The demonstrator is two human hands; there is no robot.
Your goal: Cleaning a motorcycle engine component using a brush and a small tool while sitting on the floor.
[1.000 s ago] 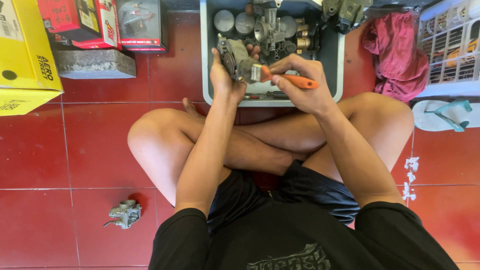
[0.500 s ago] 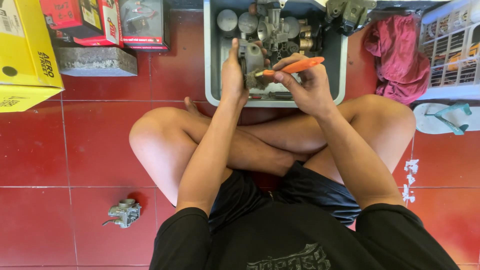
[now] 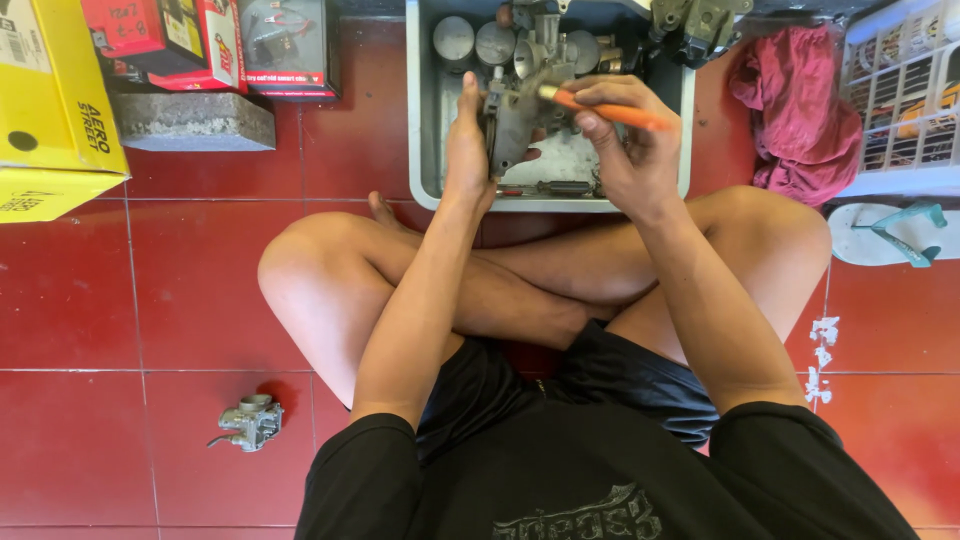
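Left hand (image 3: 468,150) wrapped around grey metal carburettor (image 3: 515,125); right hand (image 3: 625,150) pinching orange-handled tool (image 3: 610,112). Probably heavy, rigid, oily; best gripped by body.

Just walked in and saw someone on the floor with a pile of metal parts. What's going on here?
A person sits cross-legged on the red tiled floor. The left hand holds a grey metal carburetor body over a grey plastic tray of small metal parts, while the right hand holds an orange-handled tool with its tip against that carburetor body. A second small grey carburetor lies on the tiles to the person's left, and a crumpled pink rag sits by the tray.
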